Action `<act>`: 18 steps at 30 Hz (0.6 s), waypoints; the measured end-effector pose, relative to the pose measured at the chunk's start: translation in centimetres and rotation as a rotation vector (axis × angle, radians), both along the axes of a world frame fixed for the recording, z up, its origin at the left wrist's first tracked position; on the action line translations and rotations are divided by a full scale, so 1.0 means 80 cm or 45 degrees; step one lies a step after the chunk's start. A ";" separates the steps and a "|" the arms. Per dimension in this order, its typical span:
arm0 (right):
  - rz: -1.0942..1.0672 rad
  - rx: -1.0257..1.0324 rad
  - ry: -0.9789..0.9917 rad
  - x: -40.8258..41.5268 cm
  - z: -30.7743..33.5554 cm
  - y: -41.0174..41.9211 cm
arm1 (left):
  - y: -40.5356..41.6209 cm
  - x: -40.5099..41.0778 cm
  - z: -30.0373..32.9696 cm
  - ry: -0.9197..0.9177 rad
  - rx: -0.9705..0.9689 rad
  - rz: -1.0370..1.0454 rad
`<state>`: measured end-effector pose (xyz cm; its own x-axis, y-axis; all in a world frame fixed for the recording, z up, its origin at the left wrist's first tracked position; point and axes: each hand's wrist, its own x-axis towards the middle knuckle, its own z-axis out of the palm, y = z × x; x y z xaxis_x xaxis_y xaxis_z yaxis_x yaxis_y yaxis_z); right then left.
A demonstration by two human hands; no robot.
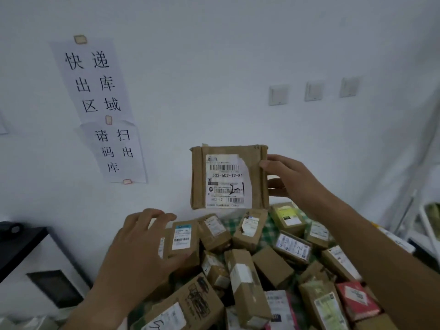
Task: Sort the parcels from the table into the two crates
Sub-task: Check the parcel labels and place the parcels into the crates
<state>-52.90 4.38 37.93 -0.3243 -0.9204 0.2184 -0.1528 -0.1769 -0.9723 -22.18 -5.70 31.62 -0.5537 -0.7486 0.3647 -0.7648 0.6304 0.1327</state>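
Heaped parcels [250, 277] crowd the bench; right hand [289, 179] grips labelled box [228, 177], left hand [145, 244] clasps another [182, 236]: read markings before crating.

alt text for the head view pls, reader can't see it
The right hand holds up a brown parcel marked "2-1", while the left hand grips a small box in a heap of parcels on a green checked cloth.
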 end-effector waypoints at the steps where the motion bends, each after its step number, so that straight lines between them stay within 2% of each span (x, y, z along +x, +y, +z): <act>1: -0.018 -0.013 0.002 -0.006 0.008 0.007 | 0.002 -0.005 0.006 0.008 -0.030 -0.015; 9: -0.077 -0.056 -0.021 -0.043 0.054 0.042 | 0.023 -0.049 0.032 0.024 -0.027 -0.056; 18: -0.095 -0.096 -0.012 -0.074 0.068 0.068 | 0.038 -0.078 0.037 0.134 -0.033 -0.115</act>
<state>-58.81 9.85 43.35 -0.3936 -0.8748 0.2826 -0.1590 -0.2379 -0.9582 -28.41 -2.69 34.60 -0.5761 -0.6871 0.4428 -0.6874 0.7003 0.1923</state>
